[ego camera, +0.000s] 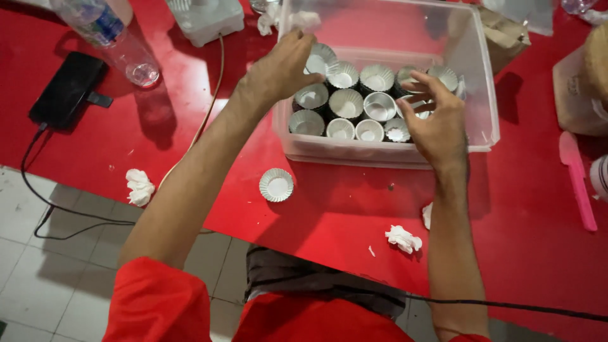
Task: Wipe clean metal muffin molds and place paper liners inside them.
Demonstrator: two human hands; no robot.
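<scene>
Red sleeves sit closest to the lens, both arms reaching up over the red tabletop (158,120). Left hand (282,66) hangs over the clear plastic tub (481,82), fingers curled loosely on the rim of a fluted metal cup at the back. Right hand (437,120) is spread open over the cups (345,101) on the right, not gripping anything as far as I can tell. Cups are shiny, pleated, packed in rows inside the tub. One loose cup (277,184) lies just in front. Crumpled tissues (139,187), a plastic bottle (104,35), a black phone (68,88) and a pink spatula (577,180) lie around.
</scene>
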